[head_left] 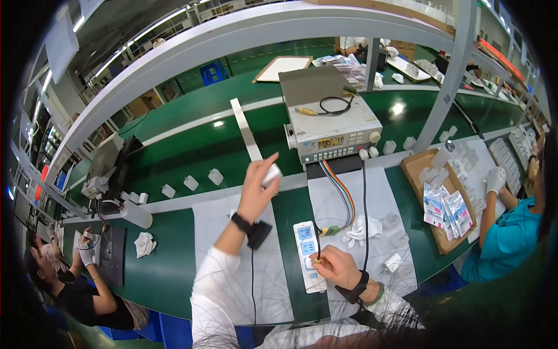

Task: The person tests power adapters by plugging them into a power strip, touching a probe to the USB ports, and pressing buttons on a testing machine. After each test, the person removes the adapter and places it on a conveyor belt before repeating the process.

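My left hand (pixel 256 189) is raised over the white mat, its fingers closed round a small white power adapter (pixel 272 175). My right hand (pixel 338 267) is at the white power strip (pixel 314 284), thumb and forefinger pinching a small brass-coloured cable end (pixel 315 261). From that pinch a thin black cable (pixel 318 239) runs up. Beside it a white block sits on the strip, partly covered by my fingertips. Just right of the strip are a small green connector (pixel 331 230) on a rainbow ribbon cable (pixel 347 200) and a crumpled white glove (pixel 363 230).
A grey bench instrument (pixel 334 145) stands behind the strip. White adapters (pixel 215 177) line the ledge; others lie on the right mat. A cardboard tray (pixel 447 244) holds packets and a bottle. Co-workers sit left (pixel 75 285) and right (pixel 505 232). A metal frame post (pixel 444 96) rises at right.
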`<state>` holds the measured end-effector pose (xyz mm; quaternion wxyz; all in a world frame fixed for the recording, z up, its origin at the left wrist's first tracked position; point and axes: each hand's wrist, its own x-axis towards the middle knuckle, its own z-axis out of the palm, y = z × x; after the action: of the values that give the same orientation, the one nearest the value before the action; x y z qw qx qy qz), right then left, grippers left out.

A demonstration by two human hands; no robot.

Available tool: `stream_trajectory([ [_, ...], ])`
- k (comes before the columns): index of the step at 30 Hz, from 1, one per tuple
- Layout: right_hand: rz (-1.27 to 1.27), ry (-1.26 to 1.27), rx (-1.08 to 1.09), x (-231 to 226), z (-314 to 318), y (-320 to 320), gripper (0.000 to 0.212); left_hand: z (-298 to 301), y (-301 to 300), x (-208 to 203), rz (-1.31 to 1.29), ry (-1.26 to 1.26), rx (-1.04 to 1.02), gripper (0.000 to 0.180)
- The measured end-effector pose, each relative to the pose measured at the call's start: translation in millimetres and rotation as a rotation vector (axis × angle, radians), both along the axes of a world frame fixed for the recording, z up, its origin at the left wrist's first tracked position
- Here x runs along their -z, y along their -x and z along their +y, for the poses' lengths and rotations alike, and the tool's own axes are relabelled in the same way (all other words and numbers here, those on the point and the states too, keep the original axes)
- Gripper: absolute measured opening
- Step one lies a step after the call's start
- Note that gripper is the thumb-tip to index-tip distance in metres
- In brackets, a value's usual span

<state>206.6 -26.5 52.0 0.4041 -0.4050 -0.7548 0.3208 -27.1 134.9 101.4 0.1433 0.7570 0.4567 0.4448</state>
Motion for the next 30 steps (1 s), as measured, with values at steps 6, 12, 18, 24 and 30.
stream_trajectory([
  [6, 0.059, 0.134, -0.080, 10, 4, -1, 0.020, 108, -6, 41, 0.664, 0.330, -0.133, 0.052],
  [12, 0.060, 0.172, -0.085, 12, 3, -7, 0.022, 134, -9, 48, 0.823, 0.410, -0.045, 0.037],
  [18, 0.049, 0.129, -0.079, 6, 3, -7, 0.022, 146, 60, 46, 1.685, 0.561, -0.528, 0.029],
  [24, 0.056, 0.134, -0.107, 12, 6, -5, 0.022, 127, 137, 87, 1.322, 0.365, -0.583, 0.030],
  [30, 0.075, 0.081, -0.108, 7, 6, -3, 0.022, 50, 94, 50, 0.119, 0.143, -0.076, 0.042],
])
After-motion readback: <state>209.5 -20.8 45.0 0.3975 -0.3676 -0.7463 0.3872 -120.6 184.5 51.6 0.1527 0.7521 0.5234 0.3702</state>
